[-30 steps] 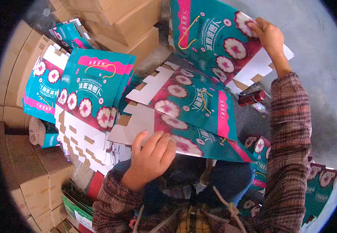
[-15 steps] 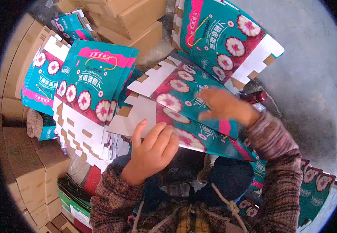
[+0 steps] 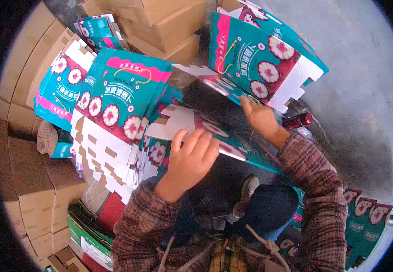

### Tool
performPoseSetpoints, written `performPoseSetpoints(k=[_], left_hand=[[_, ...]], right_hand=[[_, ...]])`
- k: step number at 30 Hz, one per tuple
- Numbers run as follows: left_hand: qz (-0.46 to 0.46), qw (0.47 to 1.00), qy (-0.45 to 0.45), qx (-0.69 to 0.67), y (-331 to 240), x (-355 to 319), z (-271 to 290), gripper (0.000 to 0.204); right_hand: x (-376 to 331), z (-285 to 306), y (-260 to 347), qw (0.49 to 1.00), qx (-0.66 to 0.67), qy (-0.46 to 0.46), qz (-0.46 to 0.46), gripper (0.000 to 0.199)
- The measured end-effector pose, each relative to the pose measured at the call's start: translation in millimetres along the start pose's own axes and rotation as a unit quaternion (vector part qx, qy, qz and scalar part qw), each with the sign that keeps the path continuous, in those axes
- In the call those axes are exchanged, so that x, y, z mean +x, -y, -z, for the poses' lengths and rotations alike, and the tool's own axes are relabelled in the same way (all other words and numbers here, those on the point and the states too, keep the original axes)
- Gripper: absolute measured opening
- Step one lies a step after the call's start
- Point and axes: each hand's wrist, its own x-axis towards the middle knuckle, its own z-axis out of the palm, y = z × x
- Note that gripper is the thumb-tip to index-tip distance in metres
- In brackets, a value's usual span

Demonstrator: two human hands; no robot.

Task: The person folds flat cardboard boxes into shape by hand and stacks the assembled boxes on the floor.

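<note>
My left hand [image 3: 189,158] grips the near edge of a flat-folded gift carton [image 3: 178,121], teal and maroon with a white notched flap. Its fingers lie over the top and the thumb is hidden below. Beyond it, my right hand [image 3: 262,120] is closed at the right end of a second flat carton [image 3: 221,86], which is tilted almost edge-on and blurred. A dark gap separates the two cartons. Behind the right hand, a leaning stack of similar cartons [image 3: 251,56] with yellow cord handles stands at the far right.
More flat cartons [image 3: 115,90] are stacked at the left, their white notched flaps toward me. Brown boxes [image 3: 164,27] are piled at the back and along the left [image 3: 31,177]. A dark red bottle-like object [image 3: 297,121] lies right of my right hand. A green box [image 3: 90,240] stands lower left.
The two overlapping cartons have come apart. The far one has lifted and tilted away with my right hand, while the near one has tipped in my left. The view has shifted slightly.
</note>
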Motion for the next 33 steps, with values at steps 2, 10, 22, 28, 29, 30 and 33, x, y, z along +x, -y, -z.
performPoseSetpoints(k=[2, 10, 22, 28, 29, 30, 33], left_hand=[[-0.016, 1.000, -0.016, 0.022, 10.0, 11.3, -5.5, 0.019], [-0.020, 0.997, 0.031, 0.069, 15.7, 103.6, -24.3, 0.013], [0.020, 0.982, 0.156, 0.108, 22.1, 124.8, -33.4, 0.010], [0.025, 0.970, 0.201, 0.132, 13.7, 101.7, -25.2, 0.011], [0.034, 0.963, 0.229, 0.137, 10.3, 96.7, -23.3, 0.011], [0.036, 0.962, 0.233, 0.139, 5.7, 90.2, -23.1, 0.011], [0.031, 0.953, 0.256, 0.156, -9.2, 76.5, -22.5, 0.010]], right_hand=[[9.6, -0.8, -27.9, 0.988, 0.083, 0.097, -0.092, 0.036], [-21.7, 95.8, -63.2, 0.971, 0.220, -0.002, -0.097, 0.014], [-12.0, 63.4, -92.3, 0.780, 0.527, 0.272, -0.202, 0.053], [-19.4, 19.9, -99.7, 0.946, 0.223, 0.228, -0.055, 0.066], [-18.5, 17.2, -94.6, 0.945, 0.227, 0.228, -0.053, 0.066], [-17.0, 14.5, -87.8, 0.941, 0.244, 0.232, -0.041, 0.071], [-17.1, 4.9, -69.7, 0.937, 0.269, 0.223, 0.000, 0.079]])
